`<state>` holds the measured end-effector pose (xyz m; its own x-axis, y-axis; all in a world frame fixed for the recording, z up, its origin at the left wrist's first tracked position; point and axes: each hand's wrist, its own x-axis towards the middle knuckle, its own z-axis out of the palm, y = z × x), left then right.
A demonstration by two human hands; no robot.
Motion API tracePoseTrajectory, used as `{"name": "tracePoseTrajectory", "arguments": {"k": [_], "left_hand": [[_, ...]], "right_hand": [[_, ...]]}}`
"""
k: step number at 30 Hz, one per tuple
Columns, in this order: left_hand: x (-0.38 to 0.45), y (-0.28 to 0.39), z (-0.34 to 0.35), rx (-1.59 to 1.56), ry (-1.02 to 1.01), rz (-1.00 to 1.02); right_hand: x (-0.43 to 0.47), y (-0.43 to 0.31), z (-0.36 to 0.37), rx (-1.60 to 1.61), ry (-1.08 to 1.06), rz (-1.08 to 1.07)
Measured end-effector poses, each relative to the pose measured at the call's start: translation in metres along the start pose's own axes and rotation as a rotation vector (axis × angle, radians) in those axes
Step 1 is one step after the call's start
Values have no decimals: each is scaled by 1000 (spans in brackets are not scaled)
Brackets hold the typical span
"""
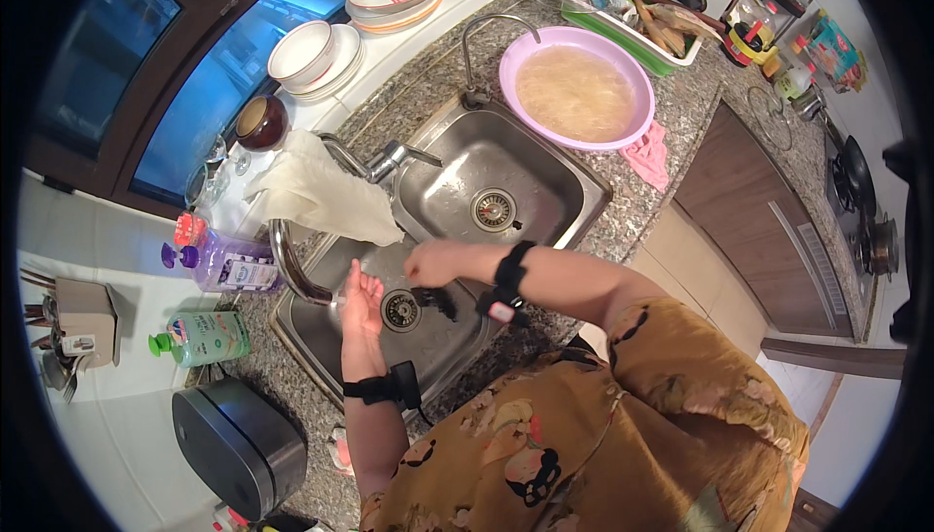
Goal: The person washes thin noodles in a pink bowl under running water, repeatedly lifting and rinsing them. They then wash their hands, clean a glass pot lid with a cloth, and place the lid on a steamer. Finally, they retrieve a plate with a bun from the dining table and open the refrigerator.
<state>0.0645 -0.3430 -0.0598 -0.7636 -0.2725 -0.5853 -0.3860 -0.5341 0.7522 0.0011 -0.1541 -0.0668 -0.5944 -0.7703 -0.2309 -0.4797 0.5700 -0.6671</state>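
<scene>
My left hand (pixel 361 300) is over the left steel sink basin (pixel 314 339), beside the tip of the curved chrome faucet spout (pixel 292 266). Its thumb sticks up, the fingers are partly bent, and I see nothing held. Across from it my right hand (pixel 432 263) has its fingers curled inward; whether they hold anything is hidden. Below the hands lies the drain strainer (pixel 400 310). A dark patch (pixel 438 304) beside the strainer could be a shadow or an object. Over the faucet drapes a cream cloth (pixel 328 193).
The right basin (pixel 452 160) has a faucet lever (pixel 401 158) at its edge. A lilac basin (pixel 642 105) of cloudy liquid stands behind it, near a pink cloth (pixel 646 156). Pump bottles (pixel 237 262), stacked bowls (pixel 300 54) and a dark bin-like box (pixel 237 444) line the left side.
</scene>
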Motion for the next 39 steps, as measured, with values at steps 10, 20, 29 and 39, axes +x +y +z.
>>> {"name": "tracePoseTrajectory", "arguments": {"k": [10, 20, 29, 39], "left_hand": [[-56, -32, -47, 532, 37, -48], [-166, 30, -69, 1463, -257, 654], [-163, 40, -80, 1206, -329, 493], [-231, 59, -71, 1322, -325, 305]], "right_hand": [[-6, 48, -81, 150, 597, 369], [-97, -55, -104, 42, 58, 75], [-98, -102, -6, -356, -62, 106], [-198, -106, -3, -406, 92, -86]]}}
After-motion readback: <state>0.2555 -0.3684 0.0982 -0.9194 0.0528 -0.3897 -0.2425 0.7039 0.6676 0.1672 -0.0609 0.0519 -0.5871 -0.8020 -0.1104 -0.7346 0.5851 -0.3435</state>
